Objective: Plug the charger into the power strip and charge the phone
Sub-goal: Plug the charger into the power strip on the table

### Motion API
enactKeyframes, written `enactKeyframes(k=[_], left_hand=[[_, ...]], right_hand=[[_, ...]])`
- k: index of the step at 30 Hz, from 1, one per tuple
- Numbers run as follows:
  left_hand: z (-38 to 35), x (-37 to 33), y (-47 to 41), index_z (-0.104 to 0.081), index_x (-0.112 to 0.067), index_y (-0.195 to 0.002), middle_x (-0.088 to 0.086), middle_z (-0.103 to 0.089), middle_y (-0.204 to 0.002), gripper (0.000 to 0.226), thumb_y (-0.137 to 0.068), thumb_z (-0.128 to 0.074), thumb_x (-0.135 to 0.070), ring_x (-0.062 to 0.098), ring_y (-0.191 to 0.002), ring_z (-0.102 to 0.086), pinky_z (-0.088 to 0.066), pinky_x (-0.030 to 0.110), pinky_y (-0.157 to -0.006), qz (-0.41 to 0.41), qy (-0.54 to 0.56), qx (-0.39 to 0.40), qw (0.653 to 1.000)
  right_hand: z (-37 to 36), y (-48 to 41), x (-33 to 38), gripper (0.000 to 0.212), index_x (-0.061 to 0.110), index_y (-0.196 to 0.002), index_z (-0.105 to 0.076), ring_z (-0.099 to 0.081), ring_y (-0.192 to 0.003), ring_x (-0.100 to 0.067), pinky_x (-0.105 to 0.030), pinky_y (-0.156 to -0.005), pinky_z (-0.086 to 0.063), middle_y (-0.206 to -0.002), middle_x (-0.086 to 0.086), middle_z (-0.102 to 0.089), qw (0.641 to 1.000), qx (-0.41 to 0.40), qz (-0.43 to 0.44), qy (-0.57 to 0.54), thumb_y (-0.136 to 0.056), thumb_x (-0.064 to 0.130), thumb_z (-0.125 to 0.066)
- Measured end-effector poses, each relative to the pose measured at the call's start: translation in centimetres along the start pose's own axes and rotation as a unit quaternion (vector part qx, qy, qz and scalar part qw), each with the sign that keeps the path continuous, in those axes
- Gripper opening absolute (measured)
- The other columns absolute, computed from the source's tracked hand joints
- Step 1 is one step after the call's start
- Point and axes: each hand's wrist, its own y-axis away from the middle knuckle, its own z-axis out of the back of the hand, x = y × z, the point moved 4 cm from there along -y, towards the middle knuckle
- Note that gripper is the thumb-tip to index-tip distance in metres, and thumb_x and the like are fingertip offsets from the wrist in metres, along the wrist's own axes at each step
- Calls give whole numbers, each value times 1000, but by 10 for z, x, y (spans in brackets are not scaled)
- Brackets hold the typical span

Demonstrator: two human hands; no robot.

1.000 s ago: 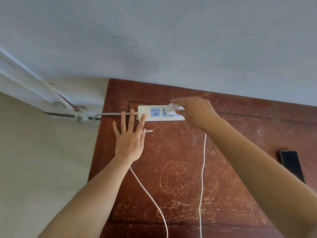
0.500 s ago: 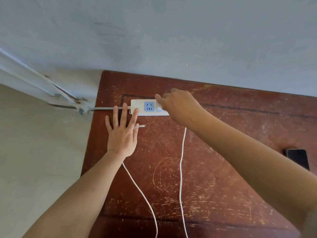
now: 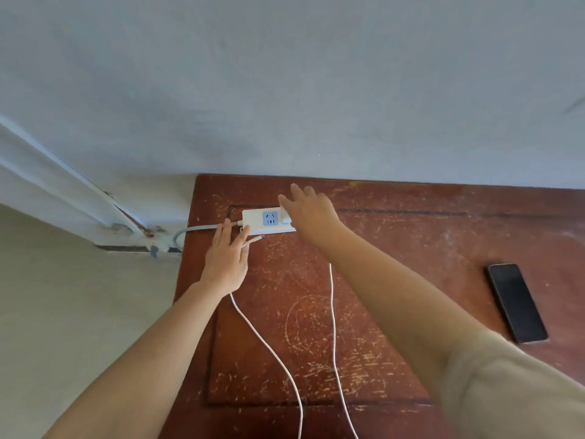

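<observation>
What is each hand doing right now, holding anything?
Left hand: open, flat by the power strip, holding nothing.
Right hand: open, fingers spread over the charger, not gripping it.

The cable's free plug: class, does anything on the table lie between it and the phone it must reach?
Nothing lying loose does. The plug sits beside the left hand, and the phone lies far to the right. Between them are bare table, the right forearm raised across, and the cable.
</observation>
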Motion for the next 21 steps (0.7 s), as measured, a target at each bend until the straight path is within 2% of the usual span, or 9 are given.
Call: enactKeyframes(k=[2, 3, 5, 6, 9, 11, 14, 17, 21], left_hand=[[13, -9, 19, -46, -17, -144, 17, -51, -146, 42, -105, -33, -24, 35, -137, -43, -41, 48, -109, 18, 121, -33, 992], [17, -14, 31, -53, -17, -137, 19, -61, -132, 39, -105, -32, -24, 36, -123, -56, -46, 47, -102, 38, 190, -31, 981], [17, -26, 53, -58, -20, -125, 25, -65, -118, 33, -105, -32, -26, 37, -100, -65, -52, 53, -93, 69, 289, -3, 955], [16, -33, 61, -58, -21, -121, 24, -65, -114, 30, -104, -33, -26, 33, -91, -66, -54, 53, -89, 68, 302, 5, 951], [7, -59, 74, -56, -22, -115, 11, -69, -98, 22, -101, -41, -31, 30, -85, -67, -57, 51, -80, 19, 281, 11, 959], [-3, -84, 78, -56, -24, -112, 3, -68, -86, 27, -100, -40, -43, 20, -77, -66, -60, 48, -76, -34, 262, 38, 964], [-25, -127, 89, -58, -26, -104, -8, -64, -74, 38, -100, -33, -53, 11, -72, -63, -55, 38, -73, -101, 241, 74, 962], [-48, -171, 100, -61, -29, -98, -18, -55, -55, 35, -101, -32, -48, 3, -55, -55, -46, 31, -61, -149, 230, 105, 956], [-78, -218, 108, -57, -32, -87, -24, -55, -49, 31, -102, -33, -43, 1, -49, -53, -39, 29, -56, -172, 181, 121, 961]], right_hand=[[-1, 24, 4, 86, 20, -159, -13, -27, -148, -36, -45, -109, -41, -166, -21, -15, 998, -21, -32, -57, -93, 20, -68], [-2, 39, 3, 86, 21, -159, -8, -20, -151, -36, -47, -115, -36, -168, -20, -7, 993, -39, -54, -102, -95, 22, -65], [-9, 74, -6, 82, 21, -160, -5, -16, -153, -36, -51, -118, -33, -169, -19, -3, 978, -58, -103, -173, -98, 27, -59], [-15, 94, -14, 80, 21, -159, -6, -17, -152, -36, -52, -117, -33, -168, -18, -4, 971, -57, -135, -191, -98, 30, -58], [-46, 159, -48, 78, 18, -159, -9, -20, -151, -37, -53, -116, -33, -168, -18, -6, 945, -14, -236, -225, -99, 37, -55], [-71, 205, -71, 77, 16, -159, -10, -21, -150, -39, -53, -116, -33, -168, -18, -7, 924, 24, -301, -234, -100, 39, -55], [-102, 270, -101, 78, 14, -158, -12, -22, -149, -42, -55, -115, -32, -167, -20, -10, 877, 78, -393, -266, -100, 40, -57], [-128, 318, -129, 82, 14, -159, -10, -19, -149, -43, -57, -116, -27, -167, -21, -10, 830, 75, -459, -309, -98, 44, -57], [-157, 352, -171, 88, 14, -159, -7, -16, -150, -44, -58, -117, -22, -167, -22, -8, 803, 55, -494, -329, -96, 49, -57]])
